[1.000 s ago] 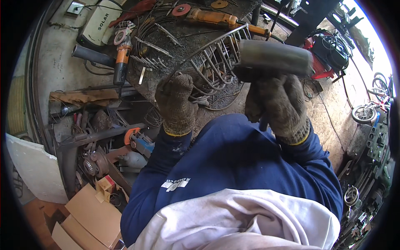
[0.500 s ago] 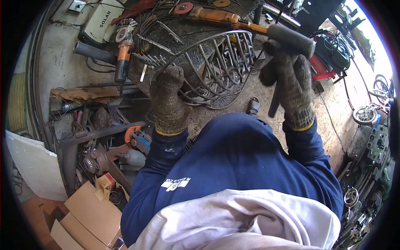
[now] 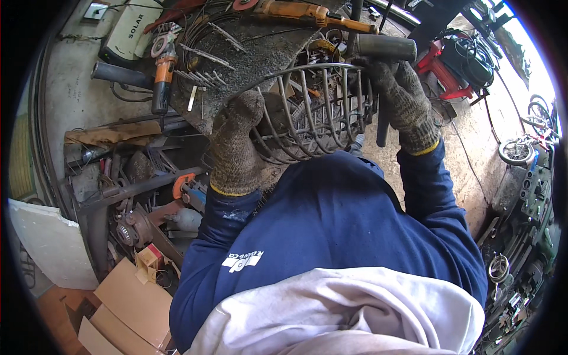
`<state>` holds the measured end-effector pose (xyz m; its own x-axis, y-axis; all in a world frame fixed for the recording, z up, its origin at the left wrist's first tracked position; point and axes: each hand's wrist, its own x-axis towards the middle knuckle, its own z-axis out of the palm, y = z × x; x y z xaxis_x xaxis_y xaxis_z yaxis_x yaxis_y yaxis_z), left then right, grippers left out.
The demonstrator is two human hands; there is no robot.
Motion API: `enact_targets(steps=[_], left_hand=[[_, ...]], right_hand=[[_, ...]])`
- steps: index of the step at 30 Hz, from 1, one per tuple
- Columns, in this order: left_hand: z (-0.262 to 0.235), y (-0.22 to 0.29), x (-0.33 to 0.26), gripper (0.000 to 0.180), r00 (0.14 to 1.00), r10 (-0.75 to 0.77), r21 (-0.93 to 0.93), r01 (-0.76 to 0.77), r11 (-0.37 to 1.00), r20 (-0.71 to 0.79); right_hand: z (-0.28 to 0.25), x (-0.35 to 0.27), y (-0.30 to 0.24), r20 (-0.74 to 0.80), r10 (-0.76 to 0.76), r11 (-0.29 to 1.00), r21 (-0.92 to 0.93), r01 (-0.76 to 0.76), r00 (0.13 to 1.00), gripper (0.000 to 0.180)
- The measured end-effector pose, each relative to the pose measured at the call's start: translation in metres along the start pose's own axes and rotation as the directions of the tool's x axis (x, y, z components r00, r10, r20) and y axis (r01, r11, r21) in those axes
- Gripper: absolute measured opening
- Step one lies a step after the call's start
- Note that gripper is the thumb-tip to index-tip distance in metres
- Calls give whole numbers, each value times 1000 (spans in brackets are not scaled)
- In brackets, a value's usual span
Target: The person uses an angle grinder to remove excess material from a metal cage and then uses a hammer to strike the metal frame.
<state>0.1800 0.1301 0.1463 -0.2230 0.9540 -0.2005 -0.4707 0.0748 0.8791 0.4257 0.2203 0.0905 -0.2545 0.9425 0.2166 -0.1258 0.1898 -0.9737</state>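
Note:
A curved metal-rod basket frame (image 3: 313, 109) hangs in front of me, its ribs running down from a bent rim. My left hand (image 3: 238, 133), in a dark knitted glove, is closed on the frame's left end. At the opposite end my gloved right hand (image 3: 405, 97) is closed round a hammer (image 3: 384, 48) with a thick cylindrical head. Its handle (image 3: 383, 127) points down below the fingers. The right fingers meet or overlap the frame's right end; whether they also grip it is hidden.
A dark worktable (image 3: 260, 56) with metal rods stands beyond the frame. An angle grinder (image 3: 163, 80) lies at the left, and a longer orange power tool (image 3: 296, 10) at the far edge. Cardboard boxes (image 3: 133, 302) sit at lower left; a red-and-black machine (image 3: 447, 71) with cables stands right.
The basket frame has turned, its right end coming down and toward me. My right hand has moved left with the hammer and now meets that end. The left hand keeps its hold.

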Motion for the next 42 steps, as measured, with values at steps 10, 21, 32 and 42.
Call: enact_targets(steps=[10,21,32,42], left_hand=[[-14,18,14,61,958,-55,158,10,987,281],[-2,39,52,32,693,-429,701,-155,696,579],[-21,33,35,69,825,-227,661,-216,718,517],[-48,-61,-9,64,856,75,437,-334,835,511]], right_hand=[[-7,-9,-2,-36,115,990,82,-112,993,36],[-6,-15,-6,70,224,967,109,-231,972,34],[-12,-14,12,-92,257,965,-23,-260,962,35],[-10,-8,33,-234,263,933,307,-186,936,37]])
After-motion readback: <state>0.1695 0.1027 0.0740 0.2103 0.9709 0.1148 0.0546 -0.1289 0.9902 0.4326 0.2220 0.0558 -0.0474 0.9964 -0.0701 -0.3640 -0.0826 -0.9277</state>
